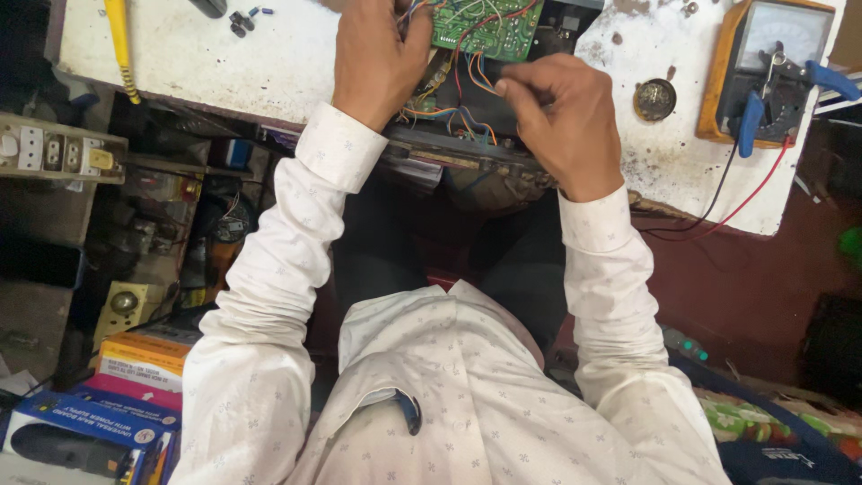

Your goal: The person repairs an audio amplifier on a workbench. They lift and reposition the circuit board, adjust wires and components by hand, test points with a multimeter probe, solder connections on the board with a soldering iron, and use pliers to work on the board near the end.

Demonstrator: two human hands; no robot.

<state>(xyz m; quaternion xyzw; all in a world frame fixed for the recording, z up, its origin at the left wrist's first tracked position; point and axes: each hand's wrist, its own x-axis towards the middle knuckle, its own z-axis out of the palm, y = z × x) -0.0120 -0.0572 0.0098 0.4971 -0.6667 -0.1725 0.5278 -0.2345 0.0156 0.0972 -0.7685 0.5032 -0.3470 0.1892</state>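
Note:
A green circuit board lies at the near edge of a stained white workbench, on top of an opened dark device with orange, blue and red wires spilling from it. My left hand rests curled on the left edge of the board, its fingertips among the wires. My right hand is closed just right of the wires, thumb and forefinger pinched together near an orange wire; what they pinch is too small to tell.
An orange-cased analogue multimeter with blue clips and red and black leads sits at the right of the bench. A round dark part lies beside it. A yellow-handled tool is at far left. Boxes and a socket strip are stacked lower left.

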